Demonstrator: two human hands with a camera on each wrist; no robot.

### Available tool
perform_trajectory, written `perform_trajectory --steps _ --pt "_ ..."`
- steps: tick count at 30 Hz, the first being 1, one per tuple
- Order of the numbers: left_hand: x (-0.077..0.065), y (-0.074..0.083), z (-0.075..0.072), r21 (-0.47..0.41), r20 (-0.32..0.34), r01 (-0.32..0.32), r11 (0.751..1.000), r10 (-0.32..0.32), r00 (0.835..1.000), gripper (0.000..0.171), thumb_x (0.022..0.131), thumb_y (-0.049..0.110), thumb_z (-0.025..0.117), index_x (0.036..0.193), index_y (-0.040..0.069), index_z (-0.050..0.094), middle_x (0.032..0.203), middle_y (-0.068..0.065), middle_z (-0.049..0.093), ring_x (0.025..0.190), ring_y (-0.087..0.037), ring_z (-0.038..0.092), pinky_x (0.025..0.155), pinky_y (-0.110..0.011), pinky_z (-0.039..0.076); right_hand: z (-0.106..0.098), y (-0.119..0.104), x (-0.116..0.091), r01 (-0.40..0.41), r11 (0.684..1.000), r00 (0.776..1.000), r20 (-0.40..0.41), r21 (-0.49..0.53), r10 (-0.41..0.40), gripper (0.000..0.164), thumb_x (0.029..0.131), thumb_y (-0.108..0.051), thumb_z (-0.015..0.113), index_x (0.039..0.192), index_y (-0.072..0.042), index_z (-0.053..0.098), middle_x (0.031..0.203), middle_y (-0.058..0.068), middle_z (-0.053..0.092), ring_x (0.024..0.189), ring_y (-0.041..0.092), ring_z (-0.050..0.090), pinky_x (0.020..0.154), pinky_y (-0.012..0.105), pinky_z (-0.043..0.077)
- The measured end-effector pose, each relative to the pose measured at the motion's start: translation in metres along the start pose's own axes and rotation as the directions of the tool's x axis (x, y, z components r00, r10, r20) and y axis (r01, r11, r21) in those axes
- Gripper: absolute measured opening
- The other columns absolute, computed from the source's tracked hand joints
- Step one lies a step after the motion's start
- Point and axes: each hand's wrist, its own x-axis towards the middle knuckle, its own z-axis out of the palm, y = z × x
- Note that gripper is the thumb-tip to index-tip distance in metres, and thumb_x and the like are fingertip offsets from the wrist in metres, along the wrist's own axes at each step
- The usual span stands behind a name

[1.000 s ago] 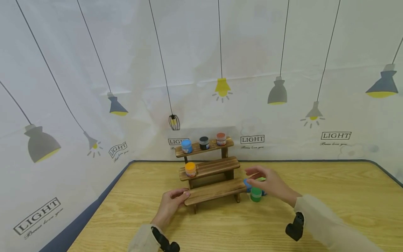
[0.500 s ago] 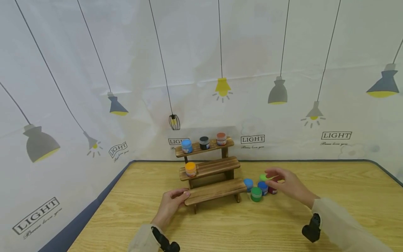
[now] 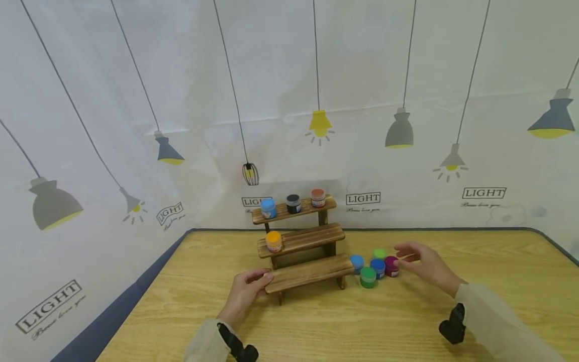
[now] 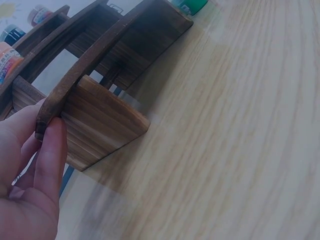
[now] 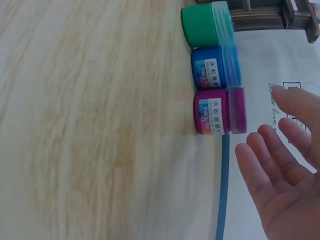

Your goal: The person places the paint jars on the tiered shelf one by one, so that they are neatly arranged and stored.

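Observation:
My left hand (image 3: 246, 292) pinches the left end of the lowest step of a three-tier wooden stand (image 3: 309, 271), thumb on top and fingers beneath, as the left wrist view shows. My right hand (image 3: 427, 266) holds nothing; its fingers are spread and slightly bent, just right of a purple paint jar (image 5: 219, 111). Beside that jar on the table are a dark blue jar (image 5: 215, 67), a green jar (image 5: 206, 24), a light green jar (image 3: 379, 255) and a light blue jar (image 3: 356, 263).
On the stand's top step sit a blue jar (image 3: 268, 208), a black jar (image 3: 293, 203) and a red jar (image 3: 318, 197). An orange jar (image 3: 273, 241) stands on the middle step's left end. Behind the wooden table (image 3: 344, 327) rises a lamp-printed backdrop (image 3: 280, 65).
My right hand has moved right, from over the light blue and green jars to beside the purple one, uncovering the cluster. The left hand keeps its hold on the stand.

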Motion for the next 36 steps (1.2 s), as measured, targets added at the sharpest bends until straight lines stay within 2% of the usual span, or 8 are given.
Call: perform_trajectory --steps 5,14,18,26,36 --pt "0.002 0.0 0.001 0.007 -0.021 0.0 1.0 0.001 1.0 0.036 0.079 0.019 0.068 0.105 -0.005 0.062 0.096 -0.007 0.062 0.076 -0.009 0.057 0.061 -0.022 0.048 0.001 0.007 0.003 -0.048 0.999 0.999 0.003 0.007 0.048 0.046 0.083 -0.019 0.063 0.117 0.009 0.048 0.108 0.027 0.053 0.091 0.033 0.055 0.071 0.038 0.049" --pt "-0.001 -0.003 -0.002 0.008 -0.014 0.006 1.0 -0.006 1.0 0.036 0.079 0.018 0.068 0.105 -0.006 0.062 0.092 -0.006 0.063 0.075 -0.009 0.057 0.061 -0.022 0.049 0.014 0.017 0.007 -0.146 0.987 0.987 0.082 0.06 0.141 0.051 0.08 -0.022 0.066 0.118 0.009 0.047 0.108 0.021 0.053 0.094 0.03 0.053 0.075 0.035 0.048" --pt "-0.002 -0.003 -0.002 0.006 -0.011 0.003 1.0 -0.003 1.0 0.037 0.079 0.018 0.068 0.105 -0.007 0.061 0.092 -0.007 0.063 0.075 -0.009 0.057 0.061 -0.022 0.049 0.018 0.017 0.008 -0.136 0.989 0.987 0.089 0.052 0.131 0.051 0.079 -0.019 0.068 0.116 0.01 0.048 0.104 0.02 0.054 0.092 0.029 0.054 0.075 0.036 0.048" --pt "-0.001 -0.001 -0.001 0.035 -0.021 0.002 0.999 -0.002 1.0 0.037 0.079 0.021 0.068 0.105 -0.004 0.062 0.098 -0.009 0.062 0.077 -0.009 0.057 0.062 -0.023 0.049 0.021 0.019 0.01 -0.124 0.99 0.988 0.102 0.071 0.116 0.038 0.079 -0.009 0.067 0.11 0.009 0.052 0.101 0.016 0.058 0.091 0.026 0.055 0.075 0.034 0.047" --pt "-0.001 0.001 0.0 0.027 -0.016 0.003 1.0 -0.002 1.0 0.036 0.079 0.019 0.068 0.106 -0.005 0.062 0.095 -0.008 0.062 0.076 -0.009 0.057 0.062 -0.023 0.049 0.02 0.018 0.008 -0.138 0.989 0.986 0.104 0.051 0.132 0.039 0.077 -0.009 0.068 0.108 0.01 0.052 0.099 0.017 0.057 0.091 0.028 0.055 0.076 0.035 0.047"
